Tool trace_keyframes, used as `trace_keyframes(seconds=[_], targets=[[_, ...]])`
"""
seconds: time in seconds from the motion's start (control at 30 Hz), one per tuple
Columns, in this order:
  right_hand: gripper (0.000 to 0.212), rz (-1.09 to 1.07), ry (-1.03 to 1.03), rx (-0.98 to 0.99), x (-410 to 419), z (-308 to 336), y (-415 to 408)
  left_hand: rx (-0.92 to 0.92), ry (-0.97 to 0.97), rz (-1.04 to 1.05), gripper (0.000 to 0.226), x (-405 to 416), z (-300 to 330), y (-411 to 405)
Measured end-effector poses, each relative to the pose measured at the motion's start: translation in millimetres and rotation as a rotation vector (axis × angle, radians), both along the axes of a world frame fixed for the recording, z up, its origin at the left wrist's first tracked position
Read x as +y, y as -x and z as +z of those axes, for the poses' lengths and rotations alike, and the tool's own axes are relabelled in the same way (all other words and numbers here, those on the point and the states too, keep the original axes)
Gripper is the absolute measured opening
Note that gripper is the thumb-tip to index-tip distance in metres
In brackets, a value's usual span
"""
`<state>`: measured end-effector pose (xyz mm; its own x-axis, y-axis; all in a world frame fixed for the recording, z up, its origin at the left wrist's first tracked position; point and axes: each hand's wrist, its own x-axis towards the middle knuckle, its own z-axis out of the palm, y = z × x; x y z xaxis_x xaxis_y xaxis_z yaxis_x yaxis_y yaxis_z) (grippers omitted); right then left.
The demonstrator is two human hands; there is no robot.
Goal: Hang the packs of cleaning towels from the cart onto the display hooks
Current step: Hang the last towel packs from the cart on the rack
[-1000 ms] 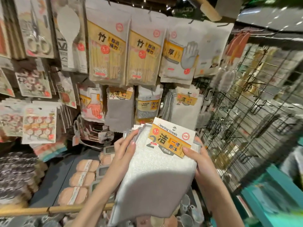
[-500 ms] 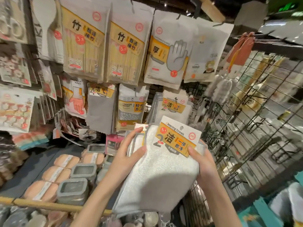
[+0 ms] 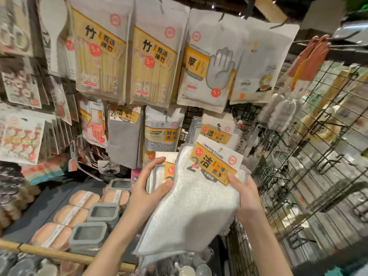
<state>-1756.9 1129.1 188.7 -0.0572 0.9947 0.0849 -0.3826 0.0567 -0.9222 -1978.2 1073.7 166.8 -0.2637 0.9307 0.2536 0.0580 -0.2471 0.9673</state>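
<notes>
Both my hands grip the towel pack (image 3: 191, 204): left hand (image 3: 148, 194) on its edge, right hand (image 3: 246, 193) pinching the header card (image 3: 216, 161). Light, floppy cloth; I'd steer by the stiff card's hole.

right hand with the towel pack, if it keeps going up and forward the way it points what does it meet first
Most likely the matching cleaning towels pack already hanging on the display, right above the held pack in the right hand. Depth is unclear, so the gap cannot be judged. The left hand holds the packs behind.
</notes>
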Motion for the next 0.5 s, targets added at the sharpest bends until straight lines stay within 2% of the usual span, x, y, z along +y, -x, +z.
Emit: trace_keyframes(seconds=[0.13, 0.23, 0.4, 0.5], targets=[[0.037, -0.099, 0.033, -0.017, 14.7, -4.1, 3.5, -0.040, 0.003, 0.074, 0.054, 8.9, -4.3, 3.8], [0.039, -0.159, 0.022, -0.104, 26.7, -4.1, 0.1, -0.081, 0.017, 0.077, 0.050, 14.4, -8.7, 12.5], [0.058, -0.225, 0.030, -0.151, 68.0, 1.1, -7.8, -0.118, 0.013, 0.071, 0.050, 21.9, -11.9, 19.2], [0.037, -0.340, 0.046, -0.208, 102.0, 5.8, -12.0, -0.130, 0.011, 0.084, 0.048, 23.8, -13.3, 23.2]])
